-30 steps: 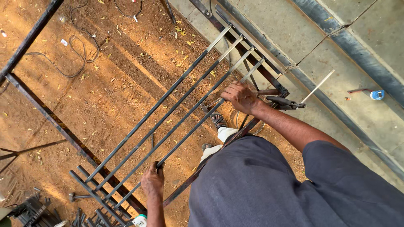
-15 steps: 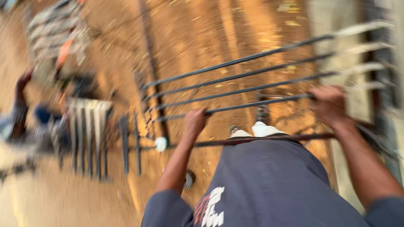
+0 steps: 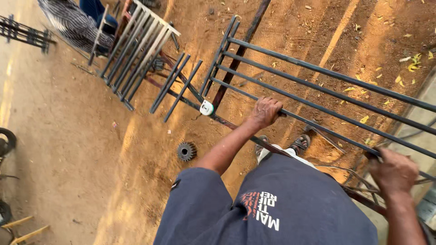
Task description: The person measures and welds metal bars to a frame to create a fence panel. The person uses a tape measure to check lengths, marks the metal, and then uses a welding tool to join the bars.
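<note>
Legs and most of the ground beneath me hid behind my grey shirt. My left hand clamped a bar of the dark welded steel grille, long axis running upper left to lower right above brown dirt; my blurred right hand gripped its near rail.

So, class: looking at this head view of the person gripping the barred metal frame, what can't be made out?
- Metal frame: its far end, cut off by the right edge.
- Right hand: blurred; its grip is unclear.
- Feet: mostly hidden by the shirt.
- Seated person: cut off by the top edge.
</note>
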